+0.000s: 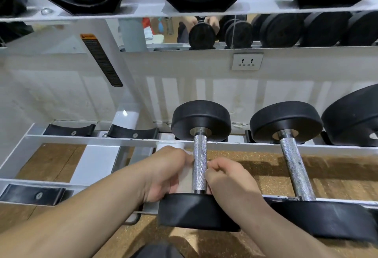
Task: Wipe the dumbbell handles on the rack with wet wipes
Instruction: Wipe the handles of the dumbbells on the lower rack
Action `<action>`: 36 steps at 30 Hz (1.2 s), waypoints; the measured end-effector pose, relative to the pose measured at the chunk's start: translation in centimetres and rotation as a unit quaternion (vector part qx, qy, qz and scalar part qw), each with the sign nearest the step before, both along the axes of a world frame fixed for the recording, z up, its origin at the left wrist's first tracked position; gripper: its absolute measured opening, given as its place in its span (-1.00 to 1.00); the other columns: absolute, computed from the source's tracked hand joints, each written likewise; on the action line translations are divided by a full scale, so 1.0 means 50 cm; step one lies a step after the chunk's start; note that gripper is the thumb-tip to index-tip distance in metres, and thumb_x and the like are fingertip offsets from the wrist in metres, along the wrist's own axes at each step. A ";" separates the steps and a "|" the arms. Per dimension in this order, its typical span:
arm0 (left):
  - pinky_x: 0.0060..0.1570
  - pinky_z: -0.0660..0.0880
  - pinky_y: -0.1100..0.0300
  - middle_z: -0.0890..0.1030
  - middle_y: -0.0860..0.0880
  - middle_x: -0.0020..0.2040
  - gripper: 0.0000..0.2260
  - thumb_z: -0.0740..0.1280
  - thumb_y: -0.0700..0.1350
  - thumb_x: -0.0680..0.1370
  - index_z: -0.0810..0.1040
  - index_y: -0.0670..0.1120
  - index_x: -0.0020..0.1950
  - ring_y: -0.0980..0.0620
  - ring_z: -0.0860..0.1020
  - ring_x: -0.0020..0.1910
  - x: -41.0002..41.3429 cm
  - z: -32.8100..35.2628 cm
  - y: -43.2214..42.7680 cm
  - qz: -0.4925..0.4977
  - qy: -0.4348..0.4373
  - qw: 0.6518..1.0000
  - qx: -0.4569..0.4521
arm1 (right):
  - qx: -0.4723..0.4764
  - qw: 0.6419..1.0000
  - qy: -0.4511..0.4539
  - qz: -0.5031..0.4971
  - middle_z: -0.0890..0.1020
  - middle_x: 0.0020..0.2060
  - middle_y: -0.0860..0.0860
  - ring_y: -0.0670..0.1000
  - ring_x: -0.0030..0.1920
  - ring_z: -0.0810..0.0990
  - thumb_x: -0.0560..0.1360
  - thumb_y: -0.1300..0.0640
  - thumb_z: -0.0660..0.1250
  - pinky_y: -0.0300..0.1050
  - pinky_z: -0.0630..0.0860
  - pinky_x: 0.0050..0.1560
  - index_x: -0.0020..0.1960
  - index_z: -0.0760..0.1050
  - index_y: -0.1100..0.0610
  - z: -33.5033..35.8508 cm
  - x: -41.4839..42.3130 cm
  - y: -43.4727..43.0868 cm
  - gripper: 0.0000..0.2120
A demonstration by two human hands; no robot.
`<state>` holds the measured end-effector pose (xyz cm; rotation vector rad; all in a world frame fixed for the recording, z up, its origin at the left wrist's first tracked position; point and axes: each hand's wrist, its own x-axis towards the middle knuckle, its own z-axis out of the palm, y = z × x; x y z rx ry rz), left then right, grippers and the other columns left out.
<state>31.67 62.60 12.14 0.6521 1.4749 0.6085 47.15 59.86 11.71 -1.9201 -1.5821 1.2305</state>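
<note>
Down on the lower tier of the white rack (92, 140), both hands are in on the nearest dumbbell (201, 119), which lies across the two rails with one black head at the back and the other at the front edge. The left hand (167, 172) is tucked against the left side of the knurled steel handle (199, 165), its fingers closed on a white wet wipe (184, 181) that lies flat beside the bar and slips underneath it. The right hand (227, 179) sits tight on the other side, fingers (218, 165) curled and pinched together right at the metal. A sliver of white shows by the front collar there, so they seem to be pinching the wipe's far edge, though it is too hidden to be sure. The top of the bar is bare and shining between the two hands. Just to the right, a second dumbbell (294, 167) rests in the same way, well apart from both hands. To the left, several black saddles (133, 132) hold no weight. Brown floor (51, 161) shows through the frame. Up on the pale wall there is a double socket (247, 61), and above it a mirror (204, 30) reflecting the dark dumbbell heads.
</note>
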 end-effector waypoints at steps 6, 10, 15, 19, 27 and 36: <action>-0.27 0.57 0.08 0.59 -0.18 -0.32 -0.71 0.09 -0.41 0.56 0.58 -0.20 -0.06 -0.12 0.61 -0.40 0.034 0.026 0.052 0.095 -0.031 0.992 0.078 | -0.002 0.999 0.033 -0.019 0.68 -0.26 -0.06 0.05 -0.10 0.63 0.50 0.01 0.23 0.01 0.53 -0.01 -0.06 0.55 -0.15 -0.011 -0.002 -0.004 -0.87; -0.19 0.63 -0.04 0.53 -0.22 -0.25 -0.83 0.18 -0.31 0.58 0.57 -0.20 0.02 -0.13 0.53 -0.34 0.031 0.007 0.014 0.033 -0.026 0.998 0.046 | 0.002 0.998 0.049 -0.033 0.67 -0.25 -0.06 0.03 -0.10 0.62 0.51 -0.01 0.24 -0.01 0.50 -0.06 -0.07 0.54 -0.12 -0.016 -0.001 -0.004 -0.89; 0.24 0.50 -0.37 0.66 -0.29 0.14 -0.65 0.12 -0.35 0.57 0.54 -0.33 0.29 -0.33 0.66 0.11 0.009 0.019 0.071 0.097 -0.111 0.987 0.068 | -0.006 0.997 0.059 -0.044 0.70 -0.22 -0.05 0.01 -0.10 0.63 0.45 -0.06 0.23 0.00 0.51 -0.04 -0.05 0.51 -0.11 -0.015 -0.004 -0.003 -0.87; 0.20 0.58 -0.30 0.63 -0.39 0.22 -0.64 0.11 -0.24 0.68 0.49 -0.35 0.40 -0.35 0.65 0.19 0.022 -0.009 0.022 0.048 -0.104 0.993 0.038 | -0.009 0.997 0.058 -0.048 0.69 -0.25 -0.07 0.00 -0.12 0.62 0.36 -0.11 0.19 0.03 0.53 0.00 -0.07 0.47 -0.08 -0.012 -0.006 -0.004 -0.79; 0.24 0.57 -0.24 0.69 -0.31 0.15 -0.62 0.08 -0.25 0.63 0.55 -0.32 0.33 -0.27 0.68 0.16 0.014 0.003 0.064 0.090 -0.131 0.985 0.071 | -0.003 0.997 0.060 -0.046 0.69 -0.23 -0.04 0.03 -0.10 0.61 0.39 -0.07 0.20 0.06 0.54 0.03 -0.07 0.48 0.02 -0.009 -0.009 -0.001 -0.78; -0.05 0.56 -0.06 0.65 -0.32 -0.01 -0.75 0.19 -0.27 0.61 0.60 -0.26 0.20 -0.21 0.61 -0.12 -0.013 -0.007 0.041 -0.002 -0.038 0.998 0.059 | 0.024 0.997 0.057 -0.049 0.67 -0.23 -0.02 0.07 -0.11 0.60 0.45 0.00 0.25 0.04 0.50 -0.05 -0.07 0.46 0.06 -0.018 -0.007 0.002 -0.85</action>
